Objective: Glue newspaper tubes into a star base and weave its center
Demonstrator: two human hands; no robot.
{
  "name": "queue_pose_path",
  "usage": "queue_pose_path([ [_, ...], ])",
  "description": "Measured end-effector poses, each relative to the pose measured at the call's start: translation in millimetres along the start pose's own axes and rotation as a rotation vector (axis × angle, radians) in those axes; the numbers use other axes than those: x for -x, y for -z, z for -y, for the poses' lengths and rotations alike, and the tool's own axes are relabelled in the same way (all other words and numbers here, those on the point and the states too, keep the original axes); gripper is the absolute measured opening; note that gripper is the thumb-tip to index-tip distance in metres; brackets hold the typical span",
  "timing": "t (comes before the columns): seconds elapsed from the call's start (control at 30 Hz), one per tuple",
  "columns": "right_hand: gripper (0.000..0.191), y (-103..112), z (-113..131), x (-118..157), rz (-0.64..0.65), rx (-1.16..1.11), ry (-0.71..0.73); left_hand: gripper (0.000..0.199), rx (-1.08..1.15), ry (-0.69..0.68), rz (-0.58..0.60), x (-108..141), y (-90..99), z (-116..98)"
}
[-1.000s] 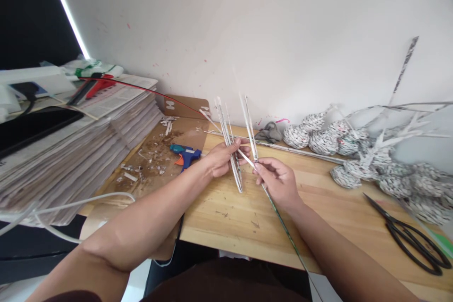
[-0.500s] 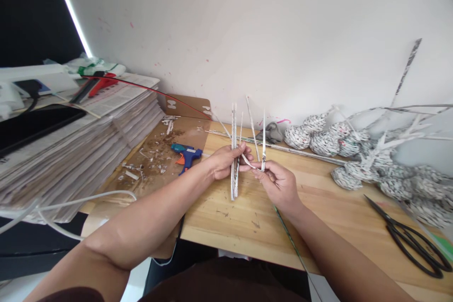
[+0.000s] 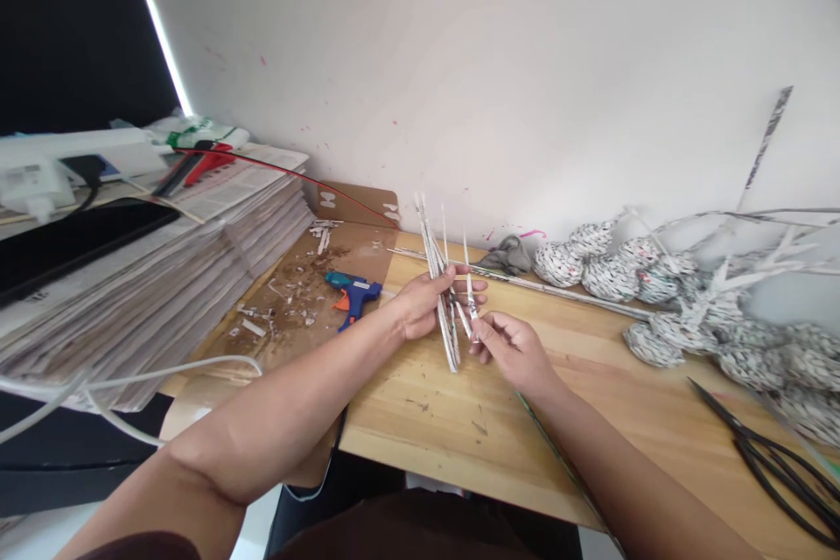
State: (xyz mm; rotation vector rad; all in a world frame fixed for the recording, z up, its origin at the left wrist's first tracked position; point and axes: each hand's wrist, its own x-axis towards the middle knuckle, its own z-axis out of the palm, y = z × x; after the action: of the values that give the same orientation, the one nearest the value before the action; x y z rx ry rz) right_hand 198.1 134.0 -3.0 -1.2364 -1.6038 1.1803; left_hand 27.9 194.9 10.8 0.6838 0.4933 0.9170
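Thin rolled newspaper sticks (image 3: 430,245) stand in a near-upright bundle, leaning left at the top. My left hand (image 3: 430,302) is closed around the bundle, thumb on the near side and fingers partly spread behind. To its right, my right hand (image 3: 512,348) pinches a single paper strip (image 3: 471,302) between thumb and fingers, close to the bundle. A long greenish paper stick (image 3: 557,446) runs from beneath my right hand down past the table's front edge. Where the strips cross between the hands is partly hidden by fingers.
A blue glue gun (image 3: 358,293) lies on scrap-strewn cardboard (image 3: 308,280) at left, beside a tall newspaper stack (image 3: 242,227). Woven paper balls (image 3: 610,276) and long paper sticks (image 3: 564,293) line the wall. Black scissors (image 3: 754,446) lie on the right of the wooden table (image 3: 407,420).
The bundle has tilted left at its top. My right hand has lowered slightly, and its strip has swung left toward the bundle. The view has shifted a little.
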Motion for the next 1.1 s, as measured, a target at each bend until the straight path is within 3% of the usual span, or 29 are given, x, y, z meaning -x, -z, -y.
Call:
queue_pose_path([
  [0.2, 0.034, -5.9, 1.0, 0.4, 0.069, -0.100, -0.149, 0.012, 0.099, -0.091, -0.068, 0.3, -6.3, -2.4],
  [0.37, 0.035, -8.5, 4.4, 1.8, 0.073, -0.093, -0.171, 0.022, 0.090, -0.100, -0.029, 0.4, -6.1, -2.3],
  [0.63, 0.036, -9.5, 6.2, 3.2, 0.112, -0.127, -0.195, 0.013, 0.118, -0.097, -0.025, -0.4, -3.8, -3.2],
  [0.87, 0.041, -7.0, 7.8, 4.2, 0.210, -0.152, -0.304, 0.014, 0.127, -0.089, -0.061, 0.0, -5.9, -5.9],
  [1.1, 0.042, -7.3, 6.2, 3.0, 0.181, -0.097, -0.313, 0.014, 0.107, -0.090, -0.039, 1.5, -5.7, -5.8],
])
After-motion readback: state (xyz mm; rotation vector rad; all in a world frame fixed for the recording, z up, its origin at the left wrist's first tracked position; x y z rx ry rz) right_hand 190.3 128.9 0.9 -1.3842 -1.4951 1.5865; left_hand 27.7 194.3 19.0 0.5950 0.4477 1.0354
